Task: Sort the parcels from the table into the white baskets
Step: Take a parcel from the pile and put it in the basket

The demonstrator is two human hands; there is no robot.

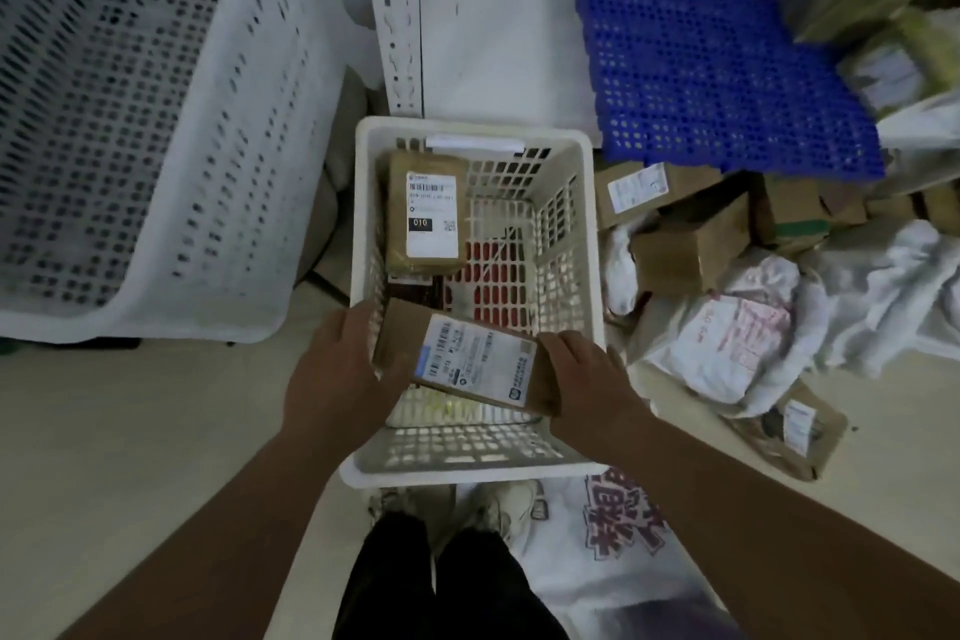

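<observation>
Centrally, a brown cardboard parcel (470,363) with a white shipping label facing up is held tilted over the near half of the small white basket (582,276), above its open interior. The left hand (332,369) grasps the parcel's left end, fingers hidden beneath it; the right hand (589,374) grasps the right end, fingers curled over the edge. Both forearms reach forward from the lower corners and converge over the basket's near rim.

A second parcel (423,213) (label up, marked 010) lies against the basket's far-left wall; the right half of the basket floor is unoccupied, with red showing through its slots.

To the left stands a large white basket (156,130), well apart from the hands. To the right, a heap of boxes and white mailer bags (727,276) lies just beside the small basket's right wall, partly under a blue perforated panel (701,47). A white slotted post (397,10) rises behind the basket. The person's shoes (457,504) touch the near rim.
</observation>
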